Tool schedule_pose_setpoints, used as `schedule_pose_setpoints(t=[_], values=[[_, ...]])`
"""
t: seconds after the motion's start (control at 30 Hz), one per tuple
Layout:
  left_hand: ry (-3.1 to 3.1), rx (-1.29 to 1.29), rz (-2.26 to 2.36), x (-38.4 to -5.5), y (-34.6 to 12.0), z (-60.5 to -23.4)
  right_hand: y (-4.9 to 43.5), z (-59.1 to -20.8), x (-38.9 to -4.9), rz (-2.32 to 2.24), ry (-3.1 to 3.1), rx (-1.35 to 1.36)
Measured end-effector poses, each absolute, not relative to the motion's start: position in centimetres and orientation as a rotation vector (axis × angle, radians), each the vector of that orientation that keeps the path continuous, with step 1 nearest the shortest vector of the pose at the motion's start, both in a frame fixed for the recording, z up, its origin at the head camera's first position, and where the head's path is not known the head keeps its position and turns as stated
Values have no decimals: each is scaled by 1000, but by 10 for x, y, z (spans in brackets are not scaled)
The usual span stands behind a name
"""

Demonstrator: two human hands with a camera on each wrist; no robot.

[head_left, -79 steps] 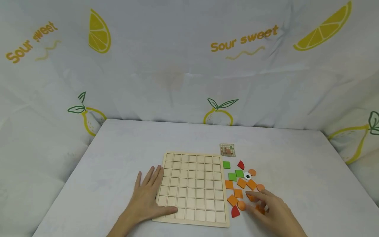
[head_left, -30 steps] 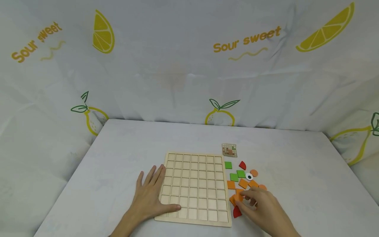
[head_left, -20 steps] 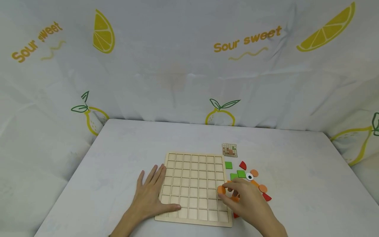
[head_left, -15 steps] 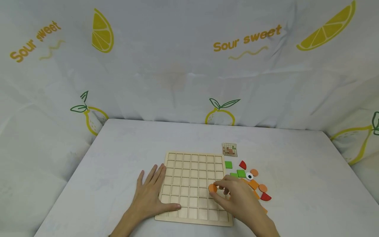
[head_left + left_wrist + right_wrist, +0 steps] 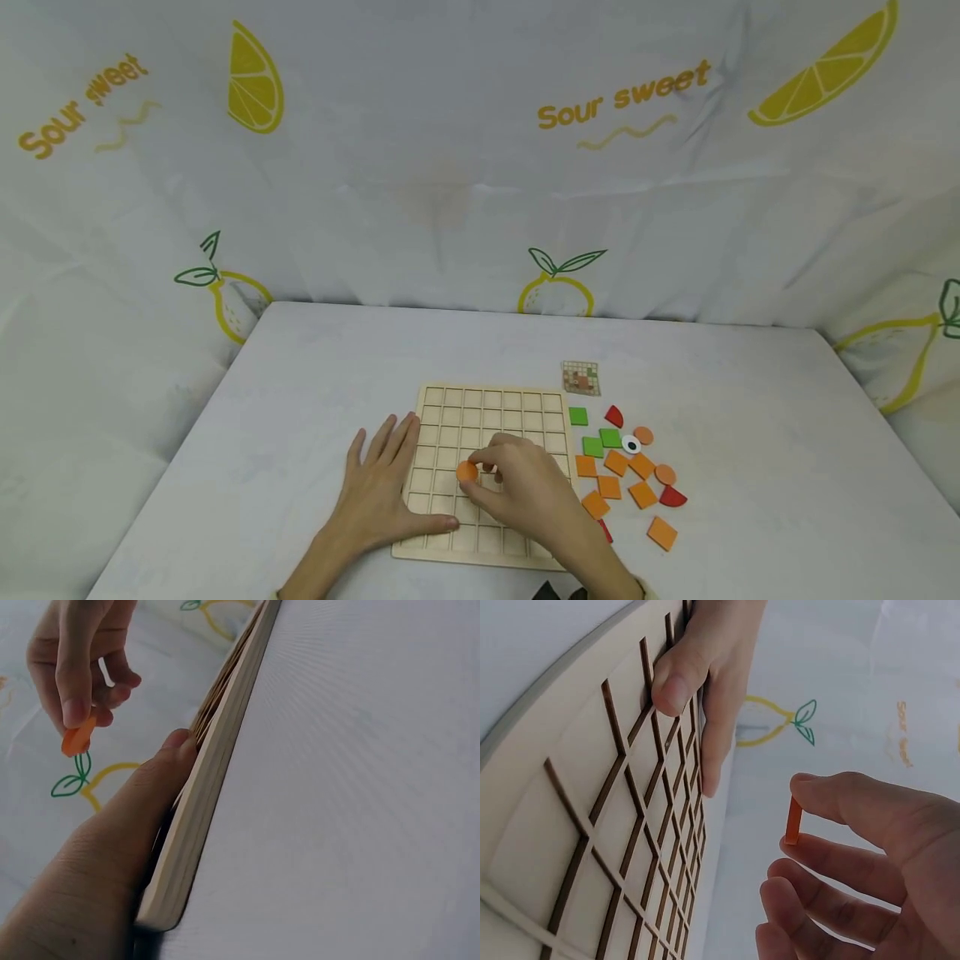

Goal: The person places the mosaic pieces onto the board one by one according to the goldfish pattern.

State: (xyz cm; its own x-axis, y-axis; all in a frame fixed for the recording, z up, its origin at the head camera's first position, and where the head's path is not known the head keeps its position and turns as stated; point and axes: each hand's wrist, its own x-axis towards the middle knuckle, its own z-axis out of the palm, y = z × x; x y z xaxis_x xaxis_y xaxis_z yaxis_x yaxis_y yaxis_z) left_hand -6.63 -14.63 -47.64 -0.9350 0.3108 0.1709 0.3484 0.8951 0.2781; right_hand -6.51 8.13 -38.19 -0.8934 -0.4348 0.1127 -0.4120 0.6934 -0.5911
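Note:
A wooden grid board [image 5: 492, 560] lies on the table with bare square cells. My left hand [image 5: 378, 496] rests at its left edge, fingers straight and spread, the thumb lying over the lower left cells. Between thumb and index finger my right hand [image 5: 517, 487] pinches an orange disc [image 5: 467, 472]. In the right wrist view the disc [image 5: 793, 819] appears edge-on, apart from the board. The left wrist view shows the left thumb [image 5: 161, 776] against the board's edge [image 5: 214, 772].
Right of the board lie several orange squares [image 5: 662, 533], green squares [image 5: 592, 447], red quarter-circles [image 5: 672, 497], orange discs [image 5: 664, 474] and a white eye disc [image 5: 631, 444]. A small pattern card [image 5: 581, 378] lies behind them. A dark object [image 5: 547, 592] shows at the bottom edge.
My right hand has picked an orange disc from the loose pieces and carried it left over the board. A red quarter-circle now lies further right. The left hand has stayed in place.

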Motion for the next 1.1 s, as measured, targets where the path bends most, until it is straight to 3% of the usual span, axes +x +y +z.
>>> schedule_pose_setpoints(t=[1.1], values=[[-2921,-519,-429,-72,-145,-479,32,-416,-87,-1045,2678,-682]])
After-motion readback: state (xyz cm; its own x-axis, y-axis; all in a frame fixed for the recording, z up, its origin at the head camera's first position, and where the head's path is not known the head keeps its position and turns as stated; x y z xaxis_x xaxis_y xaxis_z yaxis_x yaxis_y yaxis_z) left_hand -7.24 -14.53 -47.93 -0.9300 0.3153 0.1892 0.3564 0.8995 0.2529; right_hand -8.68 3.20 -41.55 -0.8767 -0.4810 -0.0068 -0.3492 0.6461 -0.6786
